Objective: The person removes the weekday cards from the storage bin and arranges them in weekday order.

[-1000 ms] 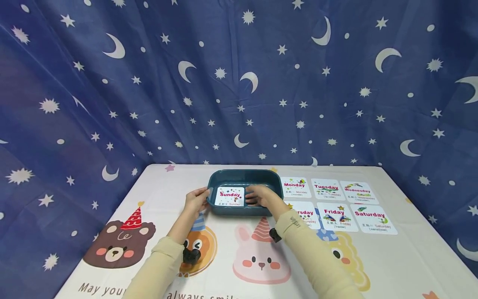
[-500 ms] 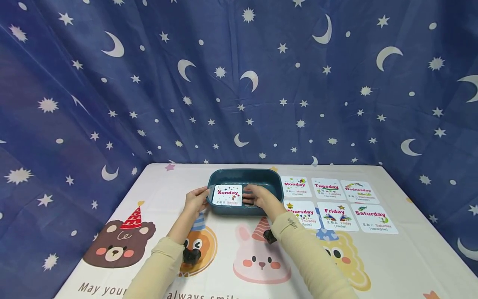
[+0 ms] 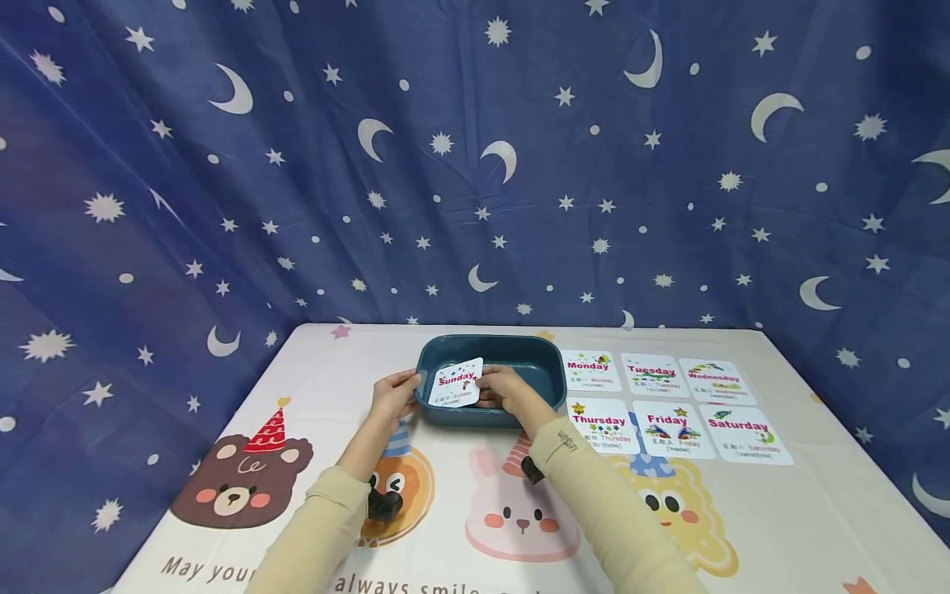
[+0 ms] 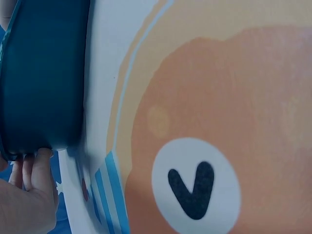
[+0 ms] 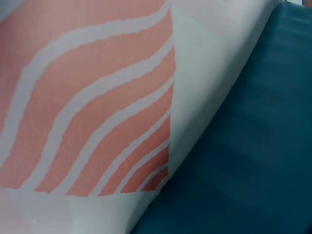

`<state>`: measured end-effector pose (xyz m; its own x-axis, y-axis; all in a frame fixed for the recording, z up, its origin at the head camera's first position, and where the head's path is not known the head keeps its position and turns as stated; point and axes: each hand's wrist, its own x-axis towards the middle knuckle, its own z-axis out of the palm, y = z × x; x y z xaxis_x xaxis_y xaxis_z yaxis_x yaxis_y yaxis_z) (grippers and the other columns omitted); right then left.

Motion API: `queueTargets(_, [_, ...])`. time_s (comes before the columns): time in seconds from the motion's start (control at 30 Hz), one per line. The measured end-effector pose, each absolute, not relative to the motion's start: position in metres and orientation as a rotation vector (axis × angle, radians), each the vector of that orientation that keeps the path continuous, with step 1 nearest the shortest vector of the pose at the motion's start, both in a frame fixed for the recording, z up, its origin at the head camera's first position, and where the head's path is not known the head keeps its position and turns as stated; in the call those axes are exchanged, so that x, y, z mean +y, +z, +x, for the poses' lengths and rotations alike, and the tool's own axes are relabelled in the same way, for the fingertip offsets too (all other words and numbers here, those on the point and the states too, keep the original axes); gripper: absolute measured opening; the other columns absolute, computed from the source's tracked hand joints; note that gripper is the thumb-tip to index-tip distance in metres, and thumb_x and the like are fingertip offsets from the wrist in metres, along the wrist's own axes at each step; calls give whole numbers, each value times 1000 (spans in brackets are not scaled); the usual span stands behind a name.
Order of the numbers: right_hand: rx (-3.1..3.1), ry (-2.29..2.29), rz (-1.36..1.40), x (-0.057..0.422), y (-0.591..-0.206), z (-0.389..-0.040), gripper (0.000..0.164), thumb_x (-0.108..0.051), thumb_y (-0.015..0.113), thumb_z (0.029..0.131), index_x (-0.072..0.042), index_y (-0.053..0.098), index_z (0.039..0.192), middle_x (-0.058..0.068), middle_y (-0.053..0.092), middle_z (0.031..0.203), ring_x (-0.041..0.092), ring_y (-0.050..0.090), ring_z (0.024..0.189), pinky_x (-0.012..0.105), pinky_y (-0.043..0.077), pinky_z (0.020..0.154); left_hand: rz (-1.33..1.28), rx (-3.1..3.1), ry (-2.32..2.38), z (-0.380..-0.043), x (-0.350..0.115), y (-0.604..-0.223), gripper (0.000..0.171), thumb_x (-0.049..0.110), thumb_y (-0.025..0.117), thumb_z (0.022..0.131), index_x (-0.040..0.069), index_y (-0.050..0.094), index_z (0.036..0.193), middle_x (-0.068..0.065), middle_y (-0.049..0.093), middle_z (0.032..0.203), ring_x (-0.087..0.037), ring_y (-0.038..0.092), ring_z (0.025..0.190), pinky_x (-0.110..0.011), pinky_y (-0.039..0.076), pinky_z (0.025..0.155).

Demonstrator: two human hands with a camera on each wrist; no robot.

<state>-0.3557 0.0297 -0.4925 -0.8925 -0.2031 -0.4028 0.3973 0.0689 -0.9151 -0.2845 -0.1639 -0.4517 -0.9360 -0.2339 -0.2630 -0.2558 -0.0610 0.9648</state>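
A dark teal plastic bin [image 3: 467,417] sits at the middle back of the table. At its left end my left hand [image 3: 393,396] grips the rim; in the left wrist view, that hand's fingertips [image 4: 44,152] lie against the bin's outer side. Inside the bin, my right hand [image 3: 510,389] pinches the right edge of a white "Sunday" card [image 3: 456,384], which is tilted with its right side higher. The right wrist view shows the bin's side wall [image 5: 253,146] but not the hand.
Right of the bin, two rows of weekday cards lie face up, among them Monday [image 3: 590,371], Thursday [image 3: 603,427] and Saturday [image 3: 745,436]. A cartoon-printed cloth [image 3: 831,511] covers the table. Behind hangs a blue star-and-moon curtain [image 3: 460,82].
The Sunday card has gone from nearly level to tilted, its right side raised. My right hand has shifted slightly left with it. The left hand keeps its place on the bin.
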Motion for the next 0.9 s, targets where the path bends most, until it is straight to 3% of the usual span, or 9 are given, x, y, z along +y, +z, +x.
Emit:
queueTargets(0.07, [2011, -1808, 234, 27, -453, -326, 41, 2, 52, 92, 2, 46, 132, 15, 63, 94, 10, 54, 59, 21, 53, 58, -554, 2142, 2213, -285, -163, -452, 37, 10, 55, 94, -5, 53, 128, -23, 54, 126, -16, 61, 87, -26, 55, 73])
queueTargets(0.17, [2039, -1804, 216, 28, -445, -321, 45, 4, 50, 91, 3, 42, 136, 9, 56, 83, 10, 48, 58, 17, 46, 49, -545, 2143, 2217, -285, -161, -452, 37, 10, 55, 95, -6, 52, 128, -24, 53, 126, -17, 61, 88, -23, 54, 71])
queueTargets(0.33, [2061, -1824, 183, 31, -434, -316, 47, 5, 49, 90, 2, 42, 136, 6, 54, 78, 10, 45, 56, 18, 44, 49, -537, 2135, 2221, -285, -162, -451, 38, 10, 54, 95, -7, 51, 130, -26, 52, 129, -18, 61, 91, -24, 55, 72])
queueTargets(0.53, [2081, -1860, 164, 37, -429, -315, 50, 6, 48, 87, 0, 41, 136, 6, 54, 78, 10, 46, 56, 18, 46, 50, -550, 2167, 2199, -283, -163, -451, 38, 10, 55, 95, -5, 52, 129, -23, 54, 126, -12, 61, 80, -27, 56, 73])
queueTargets(0.9, [2132, -1837, 124, 60, -415, -312, 60, 5, 47, 86, -2, 31, 143, 11, 52, 91, 11, 45, 60, 18, 46, 51, -524, 2161, 2197, -283, -164, -451, 39, 11, 54, 95, -5, 51, 130, -22, 53, 126, -9, 60, 77, -24, 55, 70])
